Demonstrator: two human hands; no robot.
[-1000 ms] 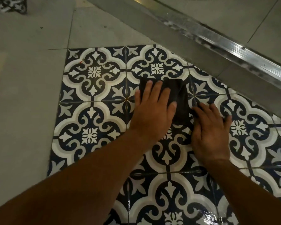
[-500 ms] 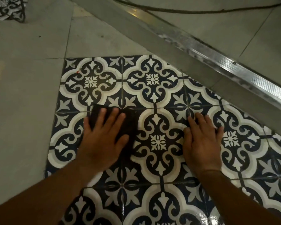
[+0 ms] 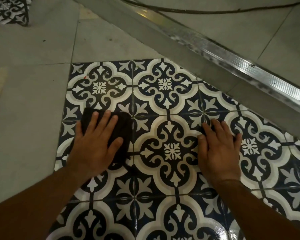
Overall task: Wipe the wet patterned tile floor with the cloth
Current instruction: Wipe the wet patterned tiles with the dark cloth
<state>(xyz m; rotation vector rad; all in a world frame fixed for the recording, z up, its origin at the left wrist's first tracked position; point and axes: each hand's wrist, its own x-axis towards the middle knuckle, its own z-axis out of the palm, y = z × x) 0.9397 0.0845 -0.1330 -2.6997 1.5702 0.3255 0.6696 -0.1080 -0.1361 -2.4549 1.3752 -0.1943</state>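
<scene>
The patterned tile floor (image 3: 164, 104) is dark blue, white and grey, with a wet shine at the lower right. A dark folded cloth (image 3: 124, 130) lies flat on the tiles near their left edge. My left hand (image 3: 95, 144) presses down on the cloth with the fingers spread, and covers most of it. My right hand (image 3: 218, 149) rests flat on the bare tiles to the right, fingers together, holding nothing.
Plain grey floor (image 3: 28, 104) borders the tiles on the left and at the back. A metal threshold rail (image 3: 232, 54) runs diagonally across the upper right. A dark cable (image 3: 197, 10) lies beyond it. Another patterned piece (image 3: 7, 11) sits top left.
My left hand has slid the cloth from the middle of the tiles, beside my right hand, to their left edge. My right hand has stayed flat on the floor.
</scene>
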